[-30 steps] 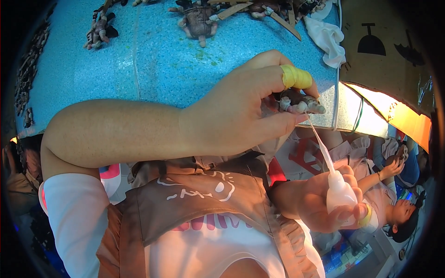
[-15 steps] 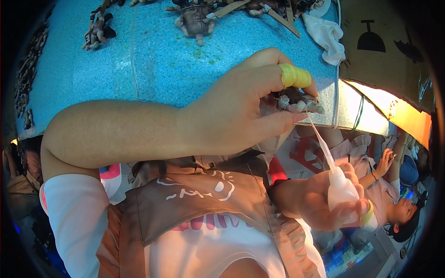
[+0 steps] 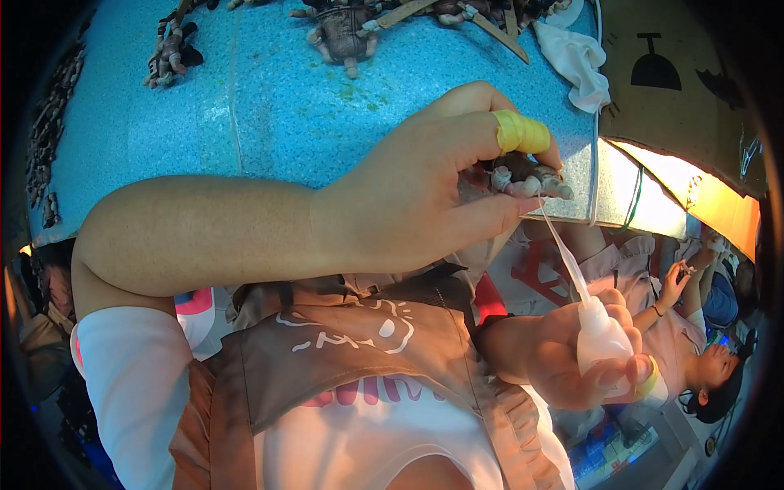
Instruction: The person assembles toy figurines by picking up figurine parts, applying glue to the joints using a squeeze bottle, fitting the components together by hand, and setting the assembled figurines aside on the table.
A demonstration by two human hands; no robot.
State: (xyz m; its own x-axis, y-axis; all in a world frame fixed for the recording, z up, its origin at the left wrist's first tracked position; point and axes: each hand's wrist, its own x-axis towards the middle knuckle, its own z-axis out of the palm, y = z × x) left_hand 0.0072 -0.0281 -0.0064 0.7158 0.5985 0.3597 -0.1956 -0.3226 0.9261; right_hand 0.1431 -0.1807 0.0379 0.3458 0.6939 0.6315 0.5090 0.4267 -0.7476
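Note:
My left hand (image 3: 408,192), with yellow tape around one finger, pinches a small brown and pale figurine (image 3: 527,181) near the table's edge. Fingers cover much of the figurine. Lower down, my right hand (image 3: 543,355) is wrapped round a white squeeze bottle (image 3: 603,339), and yellow tape shows on a finger there too. The bottle's long, thin nozzle (image 3: 565,251) slants up to the underside of the figurine, beside my left thumb. Whether its tip touches the figurine I cannot tell.
Several similar figurines (image 3: 343,37) and flat wooden sticks (image 3: 498,34) lie along the far side of the blue tabletop (image 3: 269,106). A crumpled white cloth (image 3: 572,65) is at the far right, by brown cardboard (image 3: 678,106). Another person (image 3: 674,327) sits at the right.
My hands, the figurine and the bottle stay almost exactly in place. At the right, the other person's hand has shifted slightly.

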